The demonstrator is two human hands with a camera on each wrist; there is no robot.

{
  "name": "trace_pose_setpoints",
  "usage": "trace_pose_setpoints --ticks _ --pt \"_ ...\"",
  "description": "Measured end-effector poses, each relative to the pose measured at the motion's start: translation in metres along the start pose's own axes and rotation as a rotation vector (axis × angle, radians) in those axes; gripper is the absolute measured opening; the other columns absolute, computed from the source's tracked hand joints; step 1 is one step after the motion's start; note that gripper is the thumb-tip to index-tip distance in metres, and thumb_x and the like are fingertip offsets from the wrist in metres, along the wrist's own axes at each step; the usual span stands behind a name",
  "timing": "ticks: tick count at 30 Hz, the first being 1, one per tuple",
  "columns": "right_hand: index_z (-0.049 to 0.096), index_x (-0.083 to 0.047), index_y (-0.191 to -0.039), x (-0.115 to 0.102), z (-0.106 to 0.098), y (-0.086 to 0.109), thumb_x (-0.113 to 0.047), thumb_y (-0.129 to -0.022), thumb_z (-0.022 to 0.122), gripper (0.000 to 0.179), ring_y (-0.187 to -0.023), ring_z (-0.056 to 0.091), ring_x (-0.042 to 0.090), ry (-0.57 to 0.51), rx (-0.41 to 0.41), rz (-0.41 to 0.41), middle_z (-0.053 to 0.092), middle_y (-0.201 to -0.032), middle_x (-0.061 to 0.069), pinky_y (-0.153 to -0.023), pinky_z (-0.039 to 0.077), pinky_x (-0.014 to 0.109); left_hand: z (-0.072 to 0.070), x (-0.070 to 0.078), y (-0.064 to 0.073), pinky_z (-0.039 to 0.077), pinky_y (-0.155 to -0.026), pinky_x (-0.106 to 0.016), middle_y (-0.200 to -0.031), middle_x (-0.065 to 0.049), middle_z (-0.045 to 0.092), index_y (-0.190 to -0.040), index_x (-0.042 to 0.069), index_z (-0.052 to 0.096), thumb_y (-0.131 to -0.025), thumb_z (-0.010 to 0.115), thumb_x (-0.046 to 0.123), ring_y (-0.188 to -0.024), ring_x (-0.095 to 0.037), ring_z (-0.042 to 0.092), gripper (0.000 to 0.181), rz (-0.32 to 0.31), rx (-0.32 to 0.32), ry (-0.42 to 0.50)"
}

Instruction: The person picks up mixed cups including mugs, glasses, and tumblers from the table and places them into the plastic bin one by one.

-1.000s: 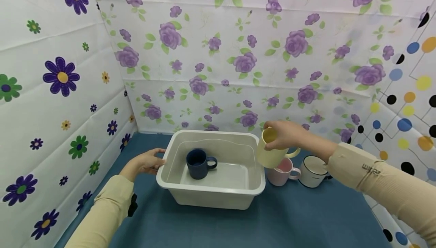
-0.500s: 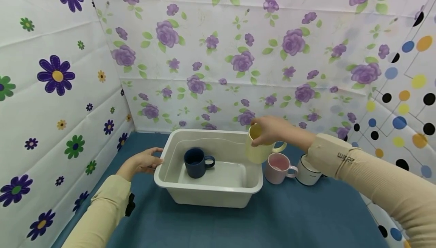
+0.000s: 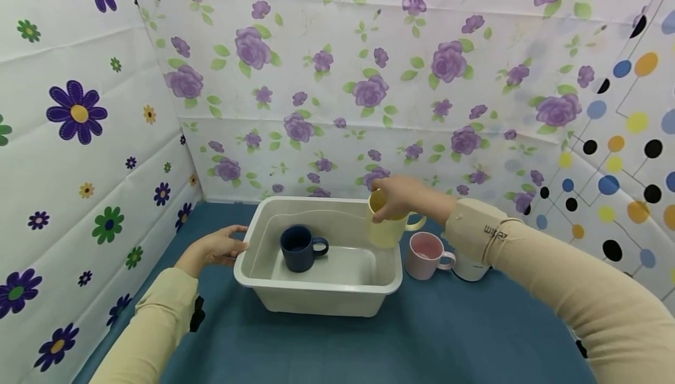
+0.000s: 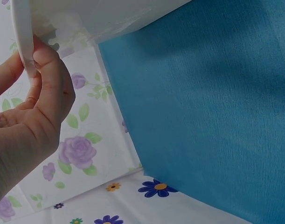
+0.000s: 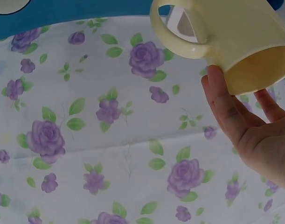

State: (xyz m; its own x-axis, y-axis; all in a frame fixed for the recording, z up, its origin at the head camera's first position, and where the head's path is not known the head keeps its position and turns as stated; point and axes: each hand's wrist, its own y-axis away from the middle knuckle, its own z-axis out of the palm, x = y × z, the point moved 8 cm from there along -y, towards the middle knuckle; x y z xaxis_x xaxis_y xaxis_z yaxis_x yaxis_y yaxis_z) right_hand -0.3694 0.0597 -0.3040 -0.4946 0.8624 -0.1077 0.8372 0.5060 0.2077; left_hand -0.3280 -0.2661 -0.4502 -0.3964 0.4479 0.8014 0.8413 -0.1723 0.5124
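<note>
My right hand grips a pale yellow mug by its rim, over the right end of a white plastic basin. In the right wrist view the yellow mug has its handle to the left and the fingers close by its mouth. My left hand pinches the basin's left rim; in the left wrist view thumb and fingers hold the basin rim from both sides. Inside the basin a dark blue mug stands upright, handle to the right.
A pink mug stands just right of the basin. Beyond it, a white mug is partly hidden behind the right sleeve. Blue cloth covers the table. Flowered sheets hang behind and at the left, a dotted one at the right.
My right hand has carried the yellow mug leftward, from above the pink mug to over the basin's right end. The left hand keeps its hold on the rim.
</note>
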Motion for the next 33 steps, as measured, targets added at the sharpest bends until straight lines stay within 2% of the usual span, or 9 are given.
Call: trace_pose_setpoints --ticks 5,14,23,33 --pt "0.053 -0.01 -0.126 -0.008 0.002 -0.009 -0.041 -0.075 0.073 0.063 -0.095 0.059 0.025 0.036 -0.015 0.005 0.063 -0.115 0.011 -0.077 0.049 0.038 -0.002 0.001 0.0 0.053 -0.085 -0.044 -0.109 -0.015 0.057 -0.148 0.002 0.011 -0.097 0.05 0.011 -0.084 -0.016 0.063 0.065 0.0 -0.004 -0.002" --pt "0.052 -0.011 -0.129 -0.023 0.015 -0.027 -0.042 -0.076 0.074 0.065 -0.099 0.058 0.025 0.013 -0.038 0.012 0.062 -0.115 0.009 -0.082 0.049 0.04 -0.001 -0.006 0.002 0.055 -0.08 -0.041 -0.103 -0.013 0.06 -0.148 0.002 0.012 -0.097 0.052 0.011 -0.081 -0.016 0.064 0.065 -0.002 0.002 -0.002" --pt "0.051 -0.011 -0.131 -0.034 0.026 -0.04 -0.041 -0.079 0.073 0.063 -0.092 0.057 0.022 0.002 -0.047 0.007 0.064 -0.107 0.007 -0.075 0.049 0.033 0.0 -0.005 0.002 0.055 -0.079 -0.04 -0.109 -0.017 0.057 -0.148 0.003 0.013 -0.097 0.051 0.012 -0.085 -0.018 0.063 0.065 -0.002 0.007 -0.006" --pt "0.052 -0.009 -0.128 -0.037 0.037 -0.055 -0.037 -0.079 0.074 0.06 -0.097 0.058 0.023 -0.055 -0.05 0.029 0.062 -0.115 0.007 -0.083 0.05 0.036 0.0 0.0 0.0 0.055 -0.076 -0.036 -0.106 -0.013 0.061 -0.148 0.003 0.013 -0.097 0.051 0.012 -0.083 -0.015 0.065 0.064 0.021 -0.023 0.029"
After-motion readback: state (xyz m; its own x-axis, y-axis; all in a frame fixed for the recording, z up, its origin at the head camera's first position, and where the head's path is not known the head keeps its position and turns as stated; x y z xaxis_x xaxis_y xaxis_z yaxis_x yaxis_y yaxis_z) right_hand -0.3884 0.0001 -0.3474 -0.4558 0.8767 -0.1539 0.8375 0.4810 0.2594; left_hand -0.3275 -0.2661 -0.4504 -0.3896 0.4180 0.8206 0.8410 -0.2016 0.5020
